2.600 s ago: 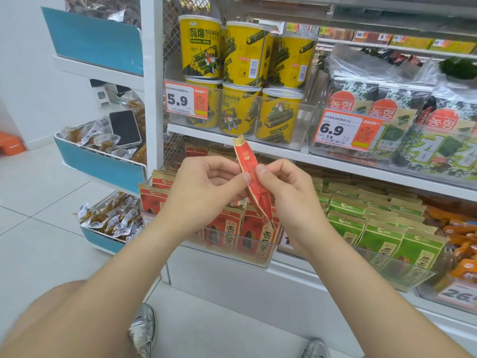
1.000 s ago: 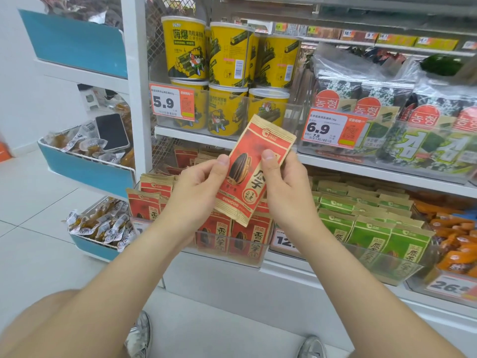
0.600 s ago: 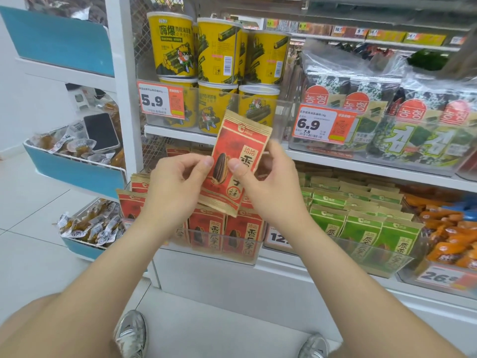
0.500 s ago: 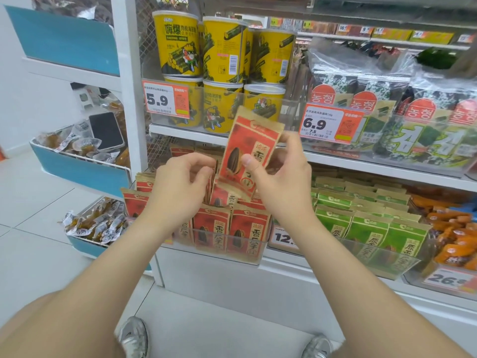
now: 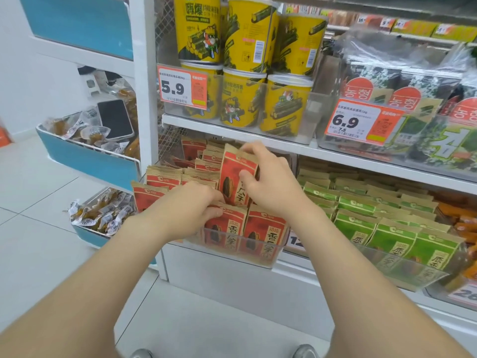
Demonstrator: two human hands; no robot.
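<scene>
A red sunflower-seed packet [image 5: 233, 177] is held upright by the right hand [image 5: 271, 187], pinched near its top right corner, with the thumb laid across its printed face and the fingers curled behind its top edge. The lower part of the packet is sunk among the other red packets, in the second row behind the front-row packets [image 5: 263, 233], inside a clear plastic bin [image 5: 258, 257] on the lower shelf. The left hand [image 5: 188, 210] is placed just left of the held packet, low in the same bin; its fingers are bent over the top edge of a front-row packet, with the thumb at the front, so that this edge is pinched. The two hands are set close together, nearly touching, both forearms reaching in from below. Green packets [image 5: 387, 228] of the same shape are ranged in the neighbouring bin to the right. On the white shelf [image 5: 258, 140] above, yellow tubs [image 5: 245, 34] are stacked two high behind a price tag marked 5.9 [image 5: 182, 86], and seaweed packs [image 5: 426, 81] are stood to their right behind a tag marked 6.9 [image 5: 361, 122]. To the left, a dark phone [image 5: 115, 119] is laid on wrapped snacks in a blue basket [image 5: 87, 161]. The tips of two shoes are seen at the bottom edge, on the tiled floor.
</scene>
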